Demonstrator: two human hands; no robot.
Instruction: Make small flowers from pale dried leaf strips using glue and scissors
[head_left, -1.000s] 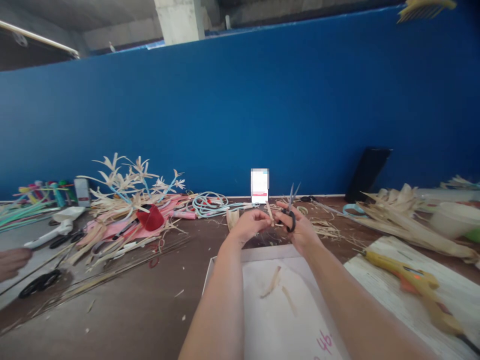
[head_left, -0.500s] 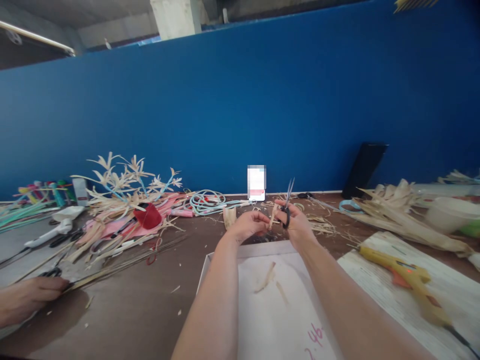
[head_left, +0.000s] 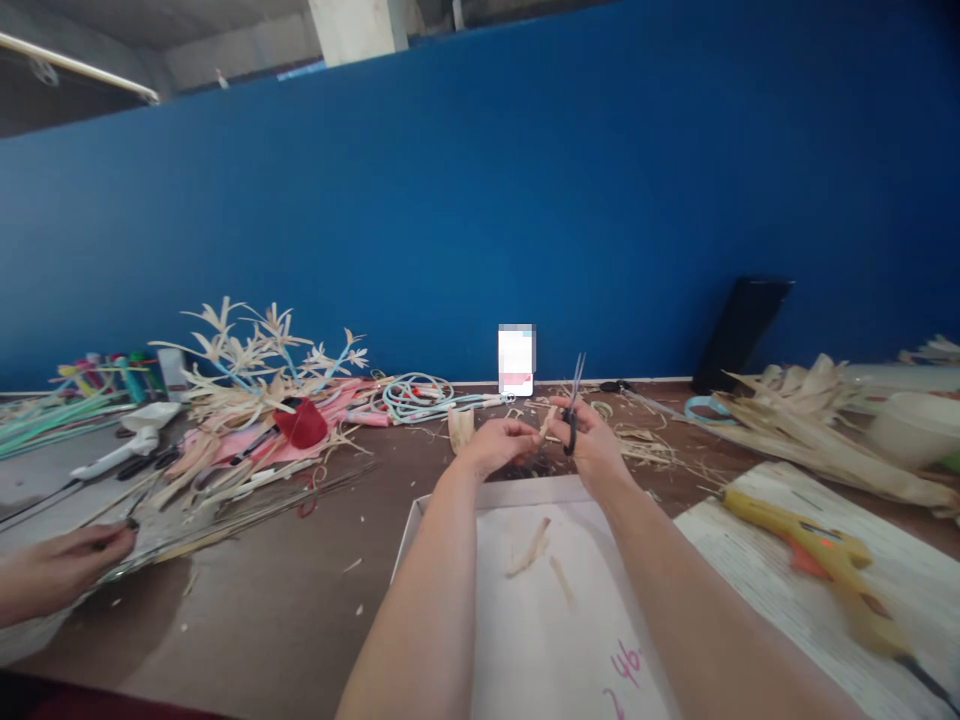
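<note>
Between my hands is a narrow pale strip of dried husk [head_left: 548,420]. Its left end is pinched in the fingertips of my left hand [head_left: 500,446], which is closed. My right hand [head_left: 592,444] is closed around the black-handled scissors [head_left: 571,432], whose blades point up and away from the strip. Right-hand fingertips also touch the strip's upper end. Both forearms reach over a shallow white box lid [head_left: 517,620], in which lie two thin husk scraps [head_left: 534,548]. A curled husk piece [head_left: 460,430] stands just left of my left hand.
On the right, a yellow glue gun [head_left: 825,550] rests on printed paper [head_left: 757,610], with large dried husks [head_left: 817,430] behind. Husk flowers [head_left: 255,350], a red roll [head_left: 301,424] and coiled cord [head_left: 416,397] are at left. Another person's hand [head_left: 82,560] is far left.
My left hand's fingers have shifted slightly along the strip, and the scissors are a little more upright. The other person's hand has lifted away from the long strips on the table.
</note>
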